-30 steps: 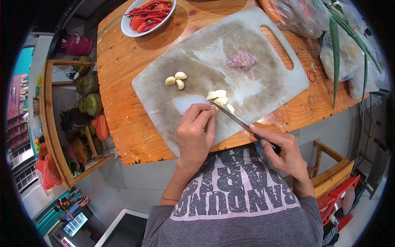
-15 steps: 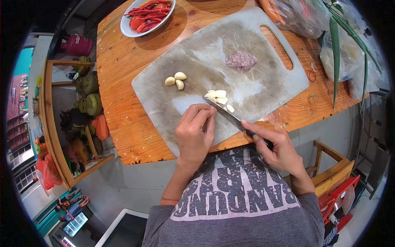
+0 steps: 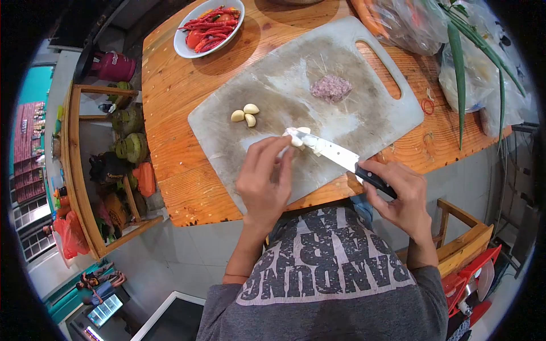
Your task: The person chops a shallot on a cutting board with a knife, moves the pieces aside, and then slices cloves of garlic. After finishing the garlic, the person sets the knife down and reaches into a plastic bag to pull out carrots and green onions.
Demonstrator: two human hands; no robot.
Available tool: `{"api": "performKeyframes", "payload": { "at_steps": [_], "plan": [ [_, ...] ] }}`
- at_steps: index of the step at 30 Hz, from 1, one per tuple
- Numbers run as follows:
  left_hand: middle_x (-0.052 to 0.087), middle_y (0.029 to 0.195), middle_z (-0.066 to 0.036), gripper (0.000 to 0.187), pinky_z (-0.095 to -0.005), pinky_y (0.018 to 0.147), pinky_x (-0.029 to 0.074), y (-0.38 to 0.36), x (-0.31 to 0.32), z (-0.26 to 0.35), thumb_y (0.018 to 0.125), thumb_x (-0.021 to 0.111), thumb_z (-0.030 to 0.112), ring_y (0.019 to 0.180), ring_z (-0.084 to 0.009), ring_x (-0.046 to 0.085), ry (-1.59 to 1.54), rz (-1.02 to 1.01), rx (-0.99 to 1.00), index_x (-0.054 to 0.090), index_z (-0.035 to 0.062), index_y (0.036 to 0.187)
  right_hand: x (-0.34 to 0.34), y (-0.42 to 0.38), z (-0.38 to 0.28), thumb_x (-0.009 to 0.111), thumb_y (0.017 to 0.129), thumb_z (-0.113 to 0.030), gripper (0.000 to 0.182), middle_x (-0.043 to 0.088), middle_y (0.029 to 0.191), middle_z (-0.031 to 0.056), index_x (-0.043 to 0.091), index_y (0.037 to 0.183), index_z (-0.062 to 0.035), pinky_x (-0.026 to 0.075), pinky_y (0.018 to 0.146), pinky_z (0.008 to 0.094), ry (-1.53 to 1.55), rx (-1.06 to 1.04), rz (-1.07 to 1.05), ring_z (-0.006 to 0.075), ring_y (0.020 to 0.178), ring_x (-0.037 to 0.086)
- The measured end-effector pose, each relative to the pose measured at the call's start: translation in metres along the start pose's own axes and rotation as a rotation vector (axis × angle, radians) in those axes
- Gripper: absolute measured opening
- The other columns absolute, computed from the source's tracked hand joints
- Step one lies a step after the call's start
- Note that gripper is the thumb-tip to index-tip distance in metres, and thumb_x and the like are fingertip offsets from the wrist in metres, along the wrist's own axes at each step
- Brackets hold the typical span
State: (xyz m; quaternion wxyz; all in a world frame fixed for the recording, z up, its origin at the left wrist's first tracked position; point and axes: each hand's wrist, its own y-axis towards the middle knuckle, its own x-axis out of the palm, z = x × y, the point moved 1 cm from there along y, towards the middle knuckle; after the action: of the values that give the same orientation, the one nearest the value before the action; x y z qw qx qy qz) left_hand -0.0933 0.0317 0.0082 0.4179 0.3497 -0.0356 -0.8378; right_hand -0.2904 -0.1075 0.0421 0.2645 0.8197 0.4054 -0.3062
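Observation:
My right hand (image 3: 401,196) is wrapped round the black handle of a knife (image 3: 341,154). The blade lies with its flat face showing, its tip over several cut garlic pieces (image 3: 305,131) on the grey-white cutting board (image 3: 227,99). At the left of the tip, my left hand (image 3: 266,173) has its thumb and forefinger bent towards the garlic; the fingertips touch a pale piece, partly hidden. Three whole peeled cloves (image 3: 250,119) rest further left on the board. A small heap of finely chopped purplish-white bits (image 3: 331,88) sits beyond the blade.
A white bowl (image 3: 180,42) of red chillies and tomatoes stands at the back left of the wooden table (image 3: 170,170). Plastic bags (image 3: 421,28) and long green leaves (image 3: 456,74) are at the right. A red rubber band (image 3: 427,107) lies beside the board.
The knife has turned to show its flat face, and my right hand has moved right. My left hand has shifted slightly left, its fingers now more apart.

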Motion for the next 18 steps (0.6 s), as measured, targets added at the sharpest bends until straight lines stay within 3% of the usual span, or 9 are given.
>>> {"api": "performKeyframes", "payload": {
  "at_steps": [3, 4, 7, 17, 18],
  "plan": [
    [0.068, 0.102, -0.009, 0.027, -0.0299, 0.062, 0.052, -0.001, -0.005, 0.014, 0.077, 0.084, 0.005, 0.089, -0.018, 0.064, 0.131, -0.099, 0.144, 0.078, 0.0093, 0.103, 0.0, 0.002, -0.003, 0.076, 0.073, -0.003, 0.038, 0.067, 0.079, 0.0071, 0.074, 0.11, -0.0115, 0.05, 0.059, 0.0355, -0.066, -0.017, -0.023, 0.0242, 0.065, 0.062],
    [0.068, 0.099, -0.006, 0.032, -0.03, 0.061, 0.049, 0.0, -0.003, 0.016, 0.073, 0.087, 0.009, 0.088, -0.0194, 0.062, 0.114, -0.118, 0.167, 0.079, 0.0121, 0.103, -0.001, 0.003, -0.004, 0.076, 0.072, -0.004, 0.037, 0.066, 0.078, 0.0063, 0.074, 0.108, -0.0117, 0.05, 0.058, 0.0352, -0.084, -0.025, -0.035, 0.0237, 0.065, 0.062],
    [0.068, 0.1, -0.004, 0.029, -0.0297, 0.062, 0.05, 0.001, 0.006, 0.015, 0.074, 0.086, 0.007, 0.088, -0.0212, 0.062, 0.109, -0.146, 0.241, 0.08, 0.0129, 0.101, -0.002, 0.004, -0.007, 0.077, 0.071, -0.005, 0.037, 0.064, 0.075, 0.0052, 0.074, 0.108, -0.0117, 0.049, 0.058, 0.0349, -0.147, -0.057, -0.036, 0.0231, 0.064, 0.061],
    [0.073, 0.099, -0.01, 0.023, -0.034, 0.077, 0.056, 0.006, 0.013, -0.001, 0.079, 0.076, -0.004, 0.091, -0.0246, 0.071, -0.046, -0.205, 0.051, 0.077, 0.0051, 0.101, -0.035, -0.021, 0.006, 0.078, 0.065, 0.001, 0.042, 0.06, 0.07, 0.0078, 0.075, 0.106, -0.0083, 0.044, 0.056, 0.0353, -0.132, 0.057, 0.018, 0.0253, 0.061, 0.055],
    [0.073, 0.099, -0.01, 0.023, -0.0343, 0.078, 0.056, 0.005, 0.014, -0.001, 0.08, 0.076, -0.005, 0.092, -0.0253, 0.071, -0.075, -0.194, 0.028, 0.077, 0.0049, 0.101, -0.043, -0.023, 0.008, 0.077, 0.068, 0.0, 0.038, 0.064, 0.072, 0.0092, 0.075, 0.105, -0.0055, 0.046, 0.058, 0.034, -0.101, 0.08, -0.018, 0.024, 0.062, 0.06]
  ]
}}
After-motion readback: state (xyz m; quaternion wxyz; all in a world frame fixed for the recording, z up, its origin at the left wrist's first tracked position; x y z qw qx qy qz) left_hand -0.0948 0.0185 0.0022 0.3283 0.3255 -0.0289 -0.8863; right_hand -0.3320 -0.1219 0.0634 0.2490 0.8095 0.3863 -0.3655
